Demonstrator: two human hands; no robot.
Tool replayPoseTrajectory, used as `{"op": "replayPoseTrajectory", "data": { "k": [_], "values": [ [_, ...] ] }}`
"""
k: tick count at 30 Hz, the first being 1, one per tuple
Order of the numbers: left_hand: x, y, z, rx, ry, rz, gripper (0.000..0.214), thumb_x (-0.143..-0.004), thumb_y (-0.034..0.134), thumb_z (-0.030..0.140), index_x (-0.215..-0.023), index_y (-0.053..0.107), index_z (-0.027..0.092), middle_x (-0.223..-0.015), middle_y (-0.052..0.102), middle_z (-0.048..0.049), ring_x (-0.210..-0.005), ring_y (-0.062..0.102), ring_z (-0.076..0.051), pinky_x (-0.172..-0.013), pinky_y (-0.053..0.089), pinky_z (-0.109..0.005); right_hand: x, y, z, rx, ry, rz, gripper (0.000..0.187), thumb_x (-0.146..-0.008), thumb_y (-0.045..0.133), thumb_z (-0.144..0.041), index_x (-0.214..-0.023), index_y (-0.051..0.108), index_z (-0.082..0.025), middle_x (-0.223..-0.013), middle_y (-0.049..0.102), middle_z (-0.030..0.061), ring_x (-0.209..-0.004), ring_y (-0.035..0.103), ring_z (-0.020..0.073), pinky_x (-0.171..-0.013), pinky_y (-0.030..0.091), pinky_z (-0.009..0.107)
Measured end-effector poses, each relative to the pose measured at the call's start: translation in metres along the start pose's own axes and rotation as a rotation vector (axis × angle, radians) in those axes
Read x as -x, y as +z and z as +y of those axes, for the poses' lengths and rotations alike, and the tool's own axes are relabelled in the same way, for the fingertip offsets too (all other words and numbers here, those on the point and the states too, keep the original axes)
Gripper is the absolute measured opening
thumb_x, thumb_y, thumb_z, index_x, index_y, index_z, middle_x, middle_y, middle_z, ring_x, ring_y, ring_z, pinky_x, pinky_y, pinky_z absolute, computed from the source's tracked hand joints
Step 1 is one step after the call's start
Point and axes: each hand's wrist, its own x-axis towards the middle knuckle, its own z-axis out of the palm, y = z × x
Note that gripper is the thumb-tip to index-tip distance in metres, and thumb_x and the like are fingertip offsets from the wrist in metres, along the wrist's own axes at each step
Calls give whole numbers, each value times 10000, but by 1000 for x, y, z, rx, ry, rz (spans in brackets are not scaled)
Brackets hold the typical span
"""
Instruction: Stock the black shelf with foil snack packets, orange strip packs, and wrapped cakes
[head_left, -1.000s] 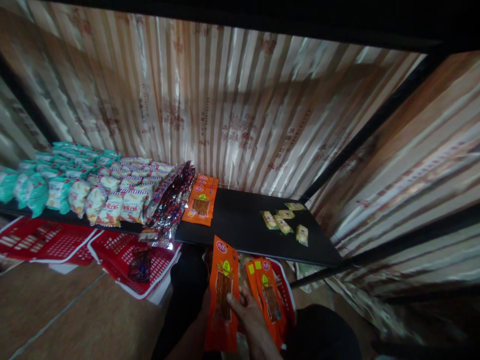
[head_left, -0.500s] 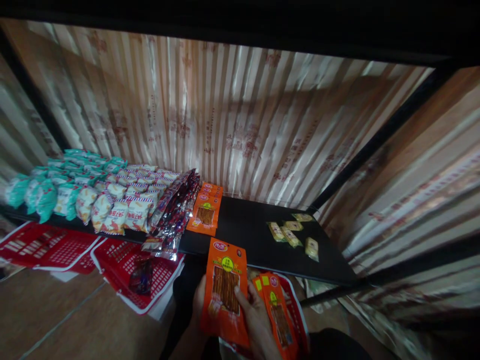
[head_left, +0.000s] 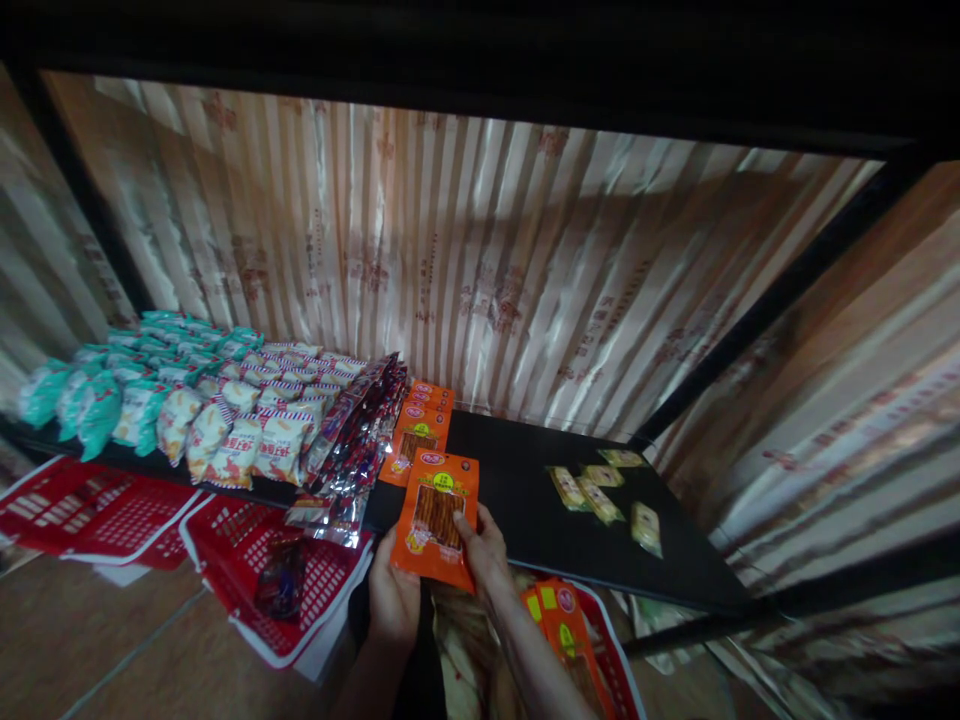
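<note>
An orange snack packet (head_left: 439, 515) with a clear window showing brown sticks is held upright between my two hands. My left hand (head_left: 394, 592) grips its lower left corner, and my right hand (head_left: 484, 550) holds the right edge with the thumb over the front. Behind it, similar orange packets (head_left: 420, 418) lie stacked on the black shelf (head_left: 510, 460). To their left leans a row of shiny dark red and purple packets (head_left: 352, 450). More orange packets (head_left: 568, 635) stand in a red basket below my right forearm.
White snack bags (head_left: 281, 440) and teal bags (head_left: 139, 415) fill the shelf's left side. Several small yellowish packets (head_left: 596, 497) lie at its right. Red baskets (head_left: 330, 580) stand on the tiled floor below. A black upper beam (head_left: 480, 80) and slanted posts frame the shelf.
Both hands have moved the held orange packet up and forward, closer to the stack on the shelf. The view has tilted slightly, so the shelf appears lower.
</note>
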Motion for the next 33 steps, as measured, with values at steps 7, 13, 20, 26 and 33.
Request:
{"op": "replayPoseTrajectory", "data": {
  "k": [7,13,20,26,33],
  "values": [
    [-36,-2,-4,11,103,-20,223,-724,527,104,-922,589,186,-836,685,-24,-815,656,-161,-802,498,-291,-39,18,3,158,-61,-39,357,-620,617,-402,-910,580,-197,-848,705,35,-773,658,218,-724,511,337],
    [-48,2,-9,0,110,24,194,-727,525,119,-897,599,174,-871,678,-37,-819,649,-153,-759,502,-266,-63,24,10,385,-81,30,340,-678,566,-324,-972,576,-154,-909,700,74,-789,659,197,-710,501,281],
    [-54,6,-8,49,140,139,96,-711,514,120,-721,591,176,-789,646,-30,-852,622,-154,-838,470,-294,-72,40,-5,613,-74,79,426,-727,548,-275,-1125,527,-124,-879,697,76,-766,660,178,-674,484,239],
    [-57,-1,-15,29,236,47,101,-641,568,133,-734,573,171,-767,604,-16,-828,612,-166,-865,470,-351,-86,46,-2,672,-134,103,526,-726,566,-273,-1234,488,-165,-892,703,45,-815,661,182,-718,487,247],
    [-58,-5,-17,-57,277,29,281,-660,595,210,-932,532,171,-871,599,-44,-858,625,-187,-824,499,-359,-98,51,6,731,-134,68,383,-754,526,-292,-1108,599,-164,-1005,691,59,-918,646,189,-808,480,256]
  ]
}}
